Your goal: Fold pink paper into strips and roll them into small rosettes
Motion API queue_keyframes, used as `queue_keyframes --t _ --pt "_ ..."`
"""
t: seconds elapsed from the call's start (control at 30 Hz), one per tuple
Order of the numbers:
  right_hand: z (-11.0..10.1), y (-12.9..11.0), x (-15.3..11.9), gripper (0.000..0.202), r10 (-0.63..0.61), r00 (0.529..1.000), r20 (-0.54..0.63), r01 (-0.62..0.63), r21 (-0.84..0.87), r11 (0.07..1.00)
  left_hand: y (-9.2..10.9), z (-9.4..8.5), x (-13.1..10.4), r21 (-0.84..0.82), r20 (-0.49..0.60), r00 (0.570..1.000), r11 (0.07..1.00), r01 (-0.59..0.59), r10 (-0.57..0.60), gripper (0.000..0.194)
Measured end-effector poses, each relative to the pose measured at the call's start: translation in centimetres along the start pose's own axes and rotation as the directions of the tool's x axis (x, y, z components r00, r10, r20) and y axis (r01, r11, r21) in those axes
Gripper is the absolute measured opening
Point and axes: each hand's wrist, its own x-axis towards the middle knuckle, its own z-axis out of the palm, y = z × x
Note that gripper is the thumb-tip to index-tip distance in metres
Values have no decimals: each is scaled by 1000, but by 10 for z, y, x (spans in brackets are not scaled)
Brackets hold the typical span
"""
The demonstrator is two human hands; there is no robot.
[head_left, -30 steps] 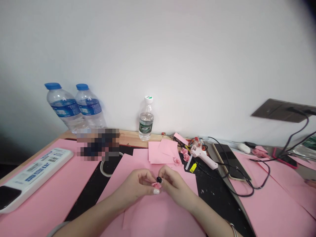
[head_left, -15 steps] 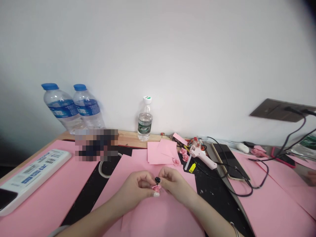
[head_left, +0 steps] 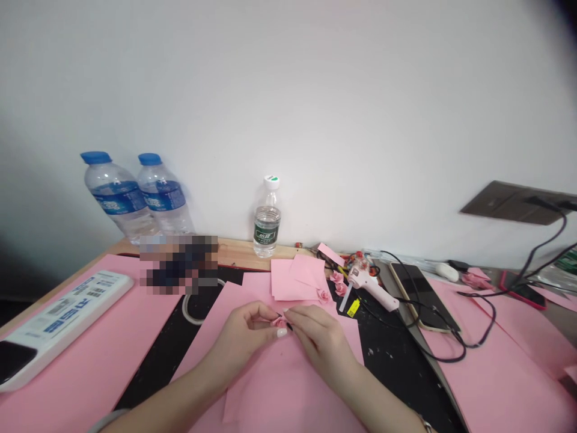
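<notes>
Between my two hands is a small pink paper rose [head_left: 278, 323], held just above pink paper sheets [head_left: 288, 385]. My left hand [head_left: 247, 328] pinches it from the left, its white-nailed thumb along the near side. From the right, my right hand [head_left: 318, 331] closes its fingertips against the flower, and the black-nailed thumb touches its edge. Fingers cover part of the rose. Beyond the hands, more paper roses [head_left: 336, 277] lie beside several pink paper squares [head_left: 293, 282].
A pale hot glue gun [head_left: 369, 288] with a black cable rests right of the roses. Farther right lies a phone [head_left: 424, 297]. A tape roll [head_left: 189, 310] and a white box [head_left: 67, 325] are at left. Bottles [head_left: 267, 225] stand along the wall.
My right hand has turned so its fingers extend over the rose and its thumb sits lower. The rose has shifted slightly up and left. The view has moved a little.
</notes>
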Motion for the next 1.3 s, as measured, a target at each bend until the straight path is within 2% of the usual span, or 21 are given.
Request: queue_keyframes --t 0.3,0.5,1.0,1.3 --pt "2 0 4 24 126 991 45 -132 161 978 -6 0 0 34 29 999 999 -22 21 19" --pt "3 -1 2 23 169 982 86 -182 181 966 -9 -1 1 36 22 1000 999 18 -19 22" --pt "3 -2 -1 22 95 993 71 -103 122 987 -8 1 1 38 21 1000 999 18 -18 26" --pt "4 1 1 24 127 992 0 -127 109 986 -12 -3 3 16 22 999 999 -35 34 26"
